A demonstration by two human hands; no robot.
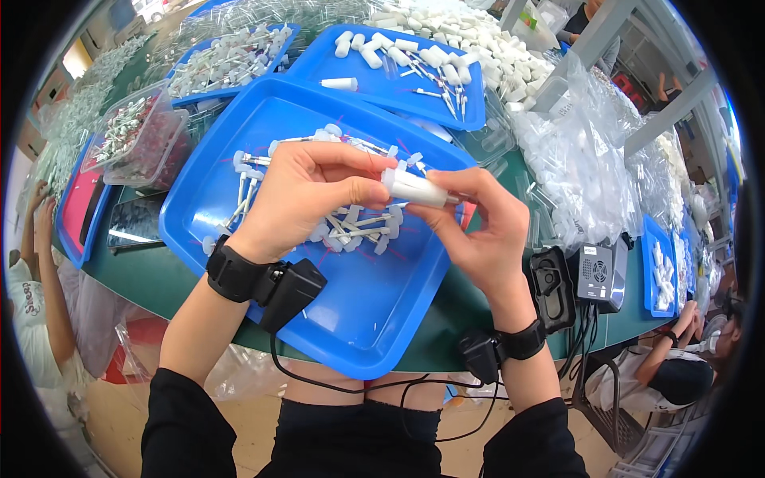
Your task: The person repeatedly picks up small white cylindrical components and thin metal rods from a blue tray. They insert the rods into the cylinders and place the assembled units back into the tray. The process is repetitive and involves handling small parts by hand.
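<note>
Between my two hands, above the large blue tray, is a white foam cylinder with a translucent cap at its left end. My left hand pinches the capped end between thumb and fingers. My right hand grips the other end, where a thin stem shows at the fingertips. Below them in the tray lie several thin white stems with translucent caps and fine pink threads. My hands hide part of that pile.
Behind, a second blue tray holds white foam cylinders and thin rods. A clear plastic tub of small parts stands left, near a dark phone. At right are a small black device and plastic bags. Other people sit at both sides.
</note>
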